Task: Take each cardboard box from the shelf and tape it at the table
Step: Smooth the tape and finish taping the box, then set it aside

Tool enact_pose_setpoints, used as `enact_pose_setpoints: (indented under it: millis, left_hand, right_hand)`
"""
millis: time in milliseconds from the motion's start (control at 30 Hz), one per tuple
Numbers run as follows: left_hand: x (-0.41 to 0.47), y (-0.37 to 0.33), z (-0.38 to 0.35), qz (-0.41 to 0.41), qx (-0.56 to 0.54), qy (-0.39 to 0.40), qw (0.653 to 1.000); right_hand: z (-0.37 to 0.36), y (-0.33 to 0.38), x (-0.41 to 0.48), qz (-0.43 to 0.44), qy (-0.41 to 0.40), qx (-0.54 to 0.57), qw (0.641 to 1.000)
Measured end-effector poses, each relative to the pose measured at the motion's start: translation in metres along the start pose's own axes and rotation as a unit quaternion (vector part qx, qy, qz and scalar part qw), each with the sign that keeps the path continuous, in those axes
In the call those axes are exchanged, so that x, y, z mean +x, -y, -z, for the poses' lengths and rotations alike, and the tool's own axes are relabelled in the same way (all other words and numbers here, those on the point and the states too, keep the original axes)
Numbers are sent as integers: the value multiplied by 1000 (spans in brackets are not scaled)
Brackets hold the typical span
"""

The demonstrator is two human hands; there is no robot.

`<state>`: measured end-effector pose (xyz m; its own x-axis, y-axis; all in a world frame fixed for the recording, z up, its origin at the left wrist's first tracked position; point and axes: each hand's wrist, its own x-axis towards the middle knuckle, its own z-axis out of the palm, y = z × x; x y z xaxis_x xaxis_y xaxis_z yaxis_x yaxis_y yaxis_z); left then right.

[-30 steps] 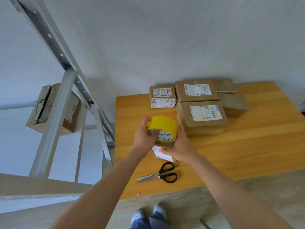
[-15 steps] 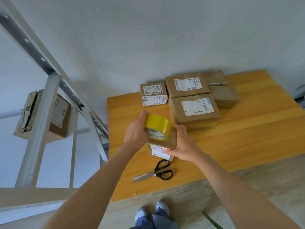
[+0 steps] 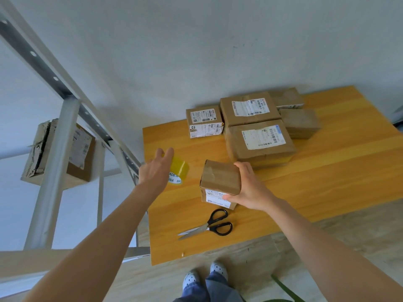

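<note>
Tape roll (image 3: 180,172) at centre left lies under the left hand (image 3: 156,171), grip unclear, while the right hand (image 3: 248,188) clasps the small box (image 3: 220,177) mid-frame on the table (image 3: 327,171); best park the roll flat, box held steady.

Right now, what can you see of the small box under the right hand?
The small cardboard box is brown and blocky, with a creased top that a glossy tape strip seems to cross and a white printed label on its near face. It stands upright on the wooden table, apart from the other boxes. The right hand grips its right side, thumb on the label.
</note>
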<state>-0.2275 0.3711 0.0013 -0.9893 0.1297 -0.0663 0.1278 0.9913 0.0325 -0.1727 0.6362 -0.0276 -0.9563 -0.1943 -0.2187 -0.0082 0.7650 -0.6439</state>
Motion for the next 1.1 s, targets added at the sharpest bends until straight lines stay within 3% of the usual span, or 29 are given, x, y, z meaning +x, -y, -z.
enact_pose_setpoints:
  millis: [233, 567, 900, 1000, 1100]
  left_hand:
    - [-5, 3, -20, -28, 74, 21, 997]
    - [-1, 11, -32, -111, 61, -38, 991]
    - [-15, 11, -20, -147, -29, 90, 985]
    - [-18, 7, -15, -130, -81, 120, 981]
    - [-21, 3, -11, -110, -114, 133, 978]
  right_hand:
    - [3, -2, 0, -2, 11, -21, 1000]
    - [7, -4, 1, -18, 22, -43, 999]
    - [18, 0, -2, 10, 26, -138, 990]
    - [17, 4, -11, 43, -26, -204, 978]
    - [9, 8, -25, 128, -83, -288, 946]
